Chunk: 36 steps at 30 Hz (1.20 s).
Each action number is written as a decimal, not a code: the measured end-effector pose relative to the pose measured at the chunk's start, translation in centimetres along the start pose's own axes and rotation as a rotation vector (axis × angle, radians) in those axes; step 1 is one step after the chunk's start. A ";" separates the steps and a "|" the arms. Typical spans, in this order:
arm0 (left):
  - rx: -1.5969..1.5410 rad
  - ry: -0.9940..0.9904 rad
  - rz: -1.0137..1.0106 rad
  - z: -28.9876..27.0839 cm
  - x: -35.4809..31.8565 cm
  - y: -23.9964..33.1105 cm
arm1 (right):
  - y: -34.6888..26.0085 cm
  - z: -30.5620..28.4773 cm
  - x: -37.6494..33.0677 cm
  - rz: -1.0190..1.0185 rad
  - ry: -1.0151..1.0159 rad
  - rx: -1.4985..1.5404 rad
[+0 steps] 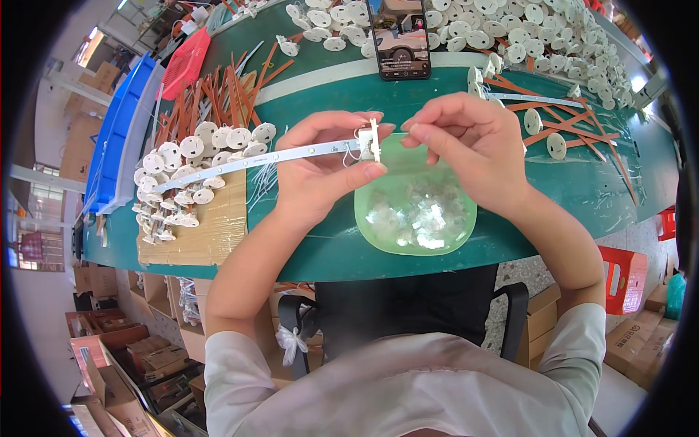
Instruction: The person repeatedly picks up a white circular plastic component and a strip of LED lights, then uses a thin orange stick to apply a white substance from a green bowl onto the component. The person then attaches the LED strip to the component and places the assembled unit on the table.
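My left hand (309,171) is closed around a white round end cap (375,142), thumb below and fingers above. From the cap a narrow LED strip (273,158) runs off to the left, and thin white wires show at the joint. Close by on the right, my right hand (473,146) is raised with thumb and forefinger pinched together. Whatever is between those fingertips is too small to make out. Beneath both hands sits a light green plastic bowl (408,166), with many small, shiny clear pieces (422,215) inside.
White round caps with brown strips (193,149) lie heaped on cardboard (226,226) at the left, beside a blue bin (120,138) and red basket (186,64). A phone (400,40) stands at the back. More caps (520,29) and brown strips (582,127) spread to the right.
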State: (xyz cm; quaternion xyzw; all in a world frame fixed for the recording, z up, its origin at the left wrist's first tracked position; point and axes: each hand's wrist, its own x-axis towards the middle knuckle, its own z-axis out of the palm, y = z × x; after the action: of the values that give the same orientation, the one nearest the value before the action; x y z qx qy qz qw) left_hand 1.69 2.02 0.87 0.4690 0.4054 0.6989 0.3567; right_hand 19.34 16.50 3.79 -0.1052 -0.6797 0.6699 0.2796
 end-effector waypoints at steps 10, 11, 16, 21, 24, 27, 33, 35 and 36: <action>-0.112 -0.037 0.072 0.8 -0.7 0.1 | 1.5 1.7 -1.2 -0.218 -0.052 0.180; -0.137 -0.013 0.071 1.0 -0.7 0.1 | 1.5 1.8 -1.2 -0.227 -0.042 0.175; -0.170 -0.048 0.026 0.8 -0.8 0.2 | 1.3 1.8 -1.3 -0.274 -0.039 0.054; -0.167 -0.065 -0.010 0.8 -0.9 -0.1 | 2.0 2.0 -1.2 -0.387 -0.034 -0.031; -0.194 -0.011 -0.043 1.1 -0.8 -0.1 | 2.1 1.6 -0.9 -0.585 -0.019 -0.354; -0.225 -0.006 -0.064 0.7 -0.4 0.0 | 1.0 1.2 -0.5 -0.783 -0.062 -0.569; -0.070 -0.133 -0.045 -0.2 -0.3 0.2 | 0.5 0.6 -0.3 -0.916 -0.076 -0.684; -0.096 -0.118 -0.014 0.2 -0.5 0.0 | 0.5 1.0 -0.6 -0.935 -0.055 -0.721; -0.107 -0.114 -0.001 0.3 -0.6 -0.2 | 0.5 1.1 -0.5 -0.950 -0.037 -0.719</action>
State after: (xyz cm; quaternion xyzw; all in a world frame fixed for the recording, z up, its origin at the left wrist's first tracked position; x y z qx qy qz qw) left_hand 2.16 1.67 0.57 0.4879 0.3468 0.6916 0.4042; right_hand 19.07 15.30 3.21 0.1341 -0.8412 0.2010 0.4837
